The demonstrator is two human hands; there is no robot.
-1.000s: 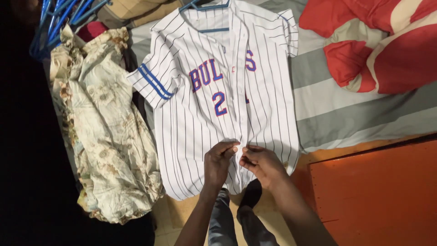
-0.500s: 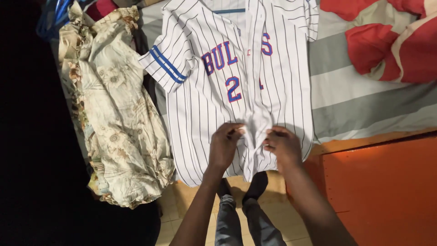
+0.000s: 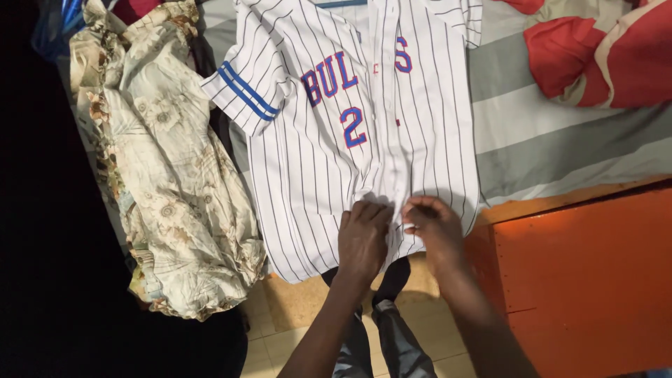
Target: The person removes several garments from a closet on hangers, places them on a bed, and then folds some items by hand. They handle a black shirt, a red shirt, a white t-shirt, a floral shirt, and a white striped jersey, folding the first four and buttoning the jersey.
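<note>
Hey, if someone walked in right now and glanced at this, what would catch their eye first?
Probably the white pinstriped button-front jersey with blue and red lettering, spread flat on the grey-and-white striped bed cover at centre. The left hand and right hand pinch its front placket near the hem. A crumpled cream floral garment lies to its left, and a red-and-cream blanket is bunched at top right.

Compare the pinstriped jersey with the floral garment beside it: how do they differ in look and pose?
The pinstriped jersey is white with thin dark stripes; the floral garment is cream with a faded flower print. The jersey lies spread flat, the floral garment crumpled. Both hands rest on the jersey, neither on the floral garment. Both hang over the bed's edge.
</note>
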